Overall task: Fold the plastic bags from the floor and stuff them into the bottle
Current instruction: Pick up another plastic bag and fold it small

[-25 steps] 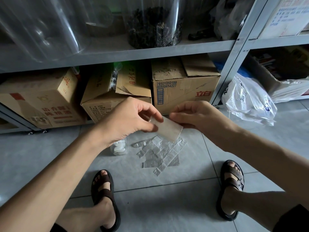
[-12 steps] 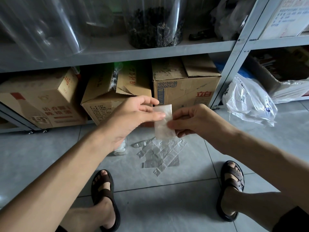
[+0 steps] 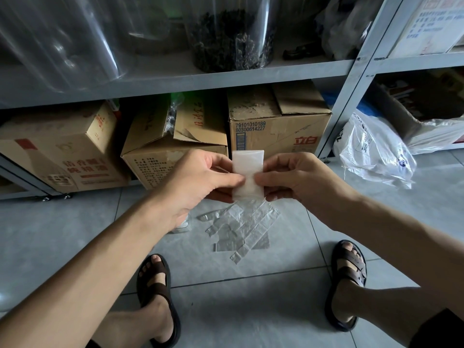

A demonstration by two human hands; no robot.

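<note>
The bag, slanted a moment ago, is now upright between the left hand and right hand. Both hands' fingers pinch its sides, so another fold looks likely before it goes into the bottle.

Bottle mostly hidden behind left forearm, shelf jars cut off above

Grey tiled floor — flat clear plastic bags lie on it.
</note>
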